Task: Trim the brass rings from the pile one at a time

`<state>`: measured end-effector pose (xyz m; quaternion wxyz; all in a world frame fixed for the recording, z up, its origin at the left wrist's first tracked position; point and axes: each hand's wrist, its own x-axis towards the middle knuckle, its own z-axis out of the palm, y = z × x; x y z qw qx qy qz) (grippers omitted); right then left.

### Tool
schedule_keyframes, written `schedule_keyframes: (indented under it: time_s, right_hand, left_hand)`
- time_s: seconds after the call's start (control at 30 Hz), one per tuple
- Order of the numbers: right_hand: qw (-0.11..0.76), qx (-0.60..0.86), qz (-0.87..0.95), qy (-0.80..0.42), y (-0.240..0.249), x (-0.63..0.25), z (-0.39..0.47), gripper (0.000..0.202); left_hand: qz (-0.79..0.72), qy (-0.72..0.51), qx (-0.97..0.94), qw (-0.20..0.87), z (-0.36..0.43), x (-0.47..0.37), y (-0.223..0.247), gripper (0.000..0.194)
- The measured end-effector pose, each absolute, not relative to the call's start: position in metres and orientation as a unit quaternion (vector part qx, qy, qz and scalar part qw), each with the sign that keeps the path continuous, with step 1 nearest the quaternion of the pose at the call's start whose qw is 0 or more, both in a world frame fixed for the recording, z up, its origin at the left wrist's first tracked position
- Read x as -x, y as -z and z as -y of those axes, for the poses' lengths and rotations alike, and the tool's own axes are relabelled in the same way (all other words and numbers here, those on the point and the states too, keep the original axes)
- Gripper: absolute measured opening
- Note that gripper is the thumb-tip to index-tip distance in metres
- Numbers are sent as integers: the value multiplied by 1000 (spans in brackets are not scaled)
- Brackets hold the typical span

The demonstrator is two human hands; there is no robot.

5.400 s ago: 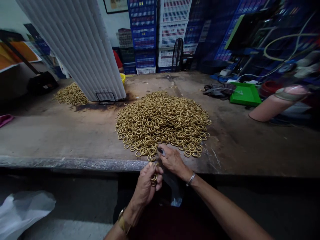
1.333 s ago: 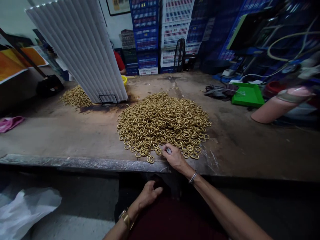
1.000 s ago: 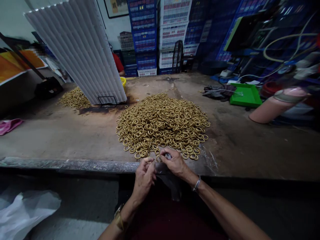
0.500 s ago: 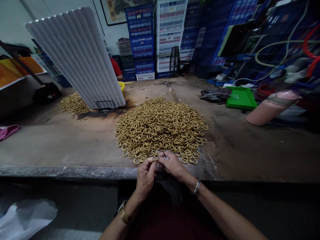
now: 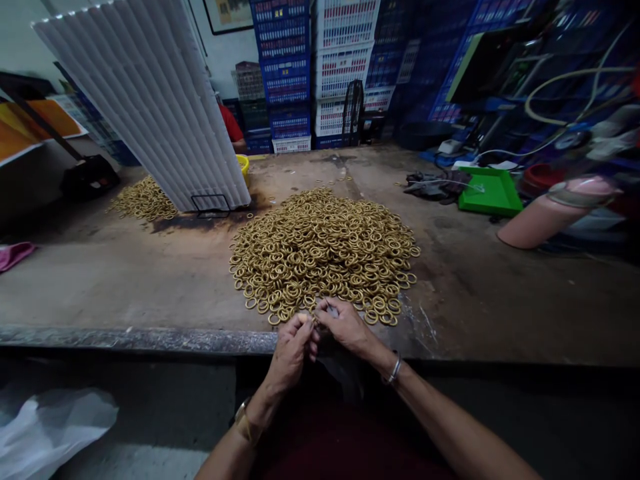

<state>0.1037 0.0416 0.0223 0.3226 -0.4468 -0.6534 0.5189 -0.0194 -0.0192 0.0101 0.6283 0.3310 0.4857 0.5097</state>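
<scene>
A broad heap of brass-coloured rings (image 5: 325, 250) lies on the worktable (image 5: 165, 283), in front of both hands. At the table's front edge, my left hand (image 5: 290, 352) is closed, with thumb and fingertips pinching a ring (image 5: 315, 321); most of that ring is covered by the fingers. My right hand (image 5: 351, 331) is closed too, its fingertips meeting those of the left at the ring. A slim dark tool (image 5: 331, 307) shows at the right hand's fingers, too small to name its kind.
A tall corrugated white panel (image 5: 150, 113) stands on a wire holder at left, a second ring pile (image 5: 143, 199) behind it. Someone's red sleeve (image 5: 231, 125) shows beyond. At right are a green tray (image 5: 493, 191) and a pink bottle (image 5: 547, 217). Stacked crates (image 5: 286, 80) stand at the back.
The view has shifted slightly. My left hand has turned a little and more of its fingers show below the ring. Both hands remain together at the table edge.
</scene>
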Motion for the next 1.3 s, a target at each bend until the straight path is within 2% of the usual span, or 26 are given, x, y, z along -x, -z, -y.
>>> schedule_keyframes:
  time_s: [0.2,0.33,0.5,0.77,1.0,1.3]
  right_hand:
    - [308,469,645,-519,-19,-102,-44,17]
    - [302,476,717,-411,-12,-105,-42,16]
    - [228,411,818,-332,-12,-107,-34,12]
    - [177,419,838,-301,-9,-107,-38,15]
    - [197,526,794,-232,5,-116,-53,20]
    - [131,562,801,-161,4,-96,-49,17]
  left_hand:
    - [-461,-528,-325,634,19,21,-5,27]
    - [-469,-535,-325,623,19,23,-5,26]
    - [-488,-537,-353,590,16,24,-5,27]
    - [-492,-538,-391,562,20,25,-10,28]
    - [-392,-570,-272,669,28,24,-17,21]
    - [-382,-618,-190,660,25,42,-8,12]
